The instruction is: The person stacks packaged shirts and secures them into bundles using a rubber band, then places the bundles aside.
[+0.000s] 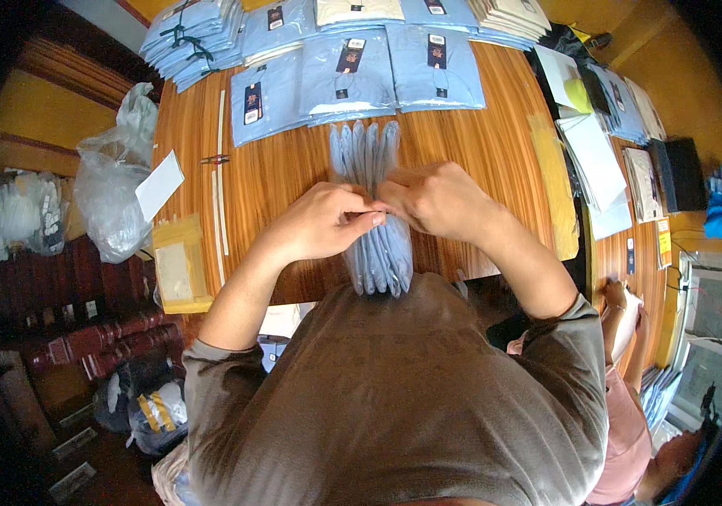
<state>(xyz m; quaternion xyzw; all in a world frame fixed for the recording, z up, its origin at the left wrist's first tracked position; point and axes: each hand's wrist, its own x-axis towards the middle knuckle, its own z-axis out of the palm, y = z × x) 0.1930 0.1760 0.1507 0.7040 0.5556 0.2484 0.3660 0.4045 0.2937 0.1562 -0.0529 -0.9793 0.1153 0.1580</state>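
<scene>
A bundle of light blue folded garments in clear plastic packs (382, 261) stands on edge at the table's near edge, against my front. My left hand (319, 219) is closed over the middle of the bundle, thumb and forefinger pinched together. Just beside it, my right hand (441, 198) has its fingers curled in and slightly blurred, meeting the left fingertips. What lies between the fingers is too small to make out. Beyond the bundle, bagged blue garments with dark tags (348, 80) lie flat in rows on the wooden table (285, 177).
Small snips (215, 159) lie by a white strip (220, 211) at the left. A tied garment stack (188, 42) sits far left. A clear plastic bag (116, 194) hangs beside the table. A co-worker's hand (618, 295) is at the right-hand table, near papers (593, 160).
</scene>
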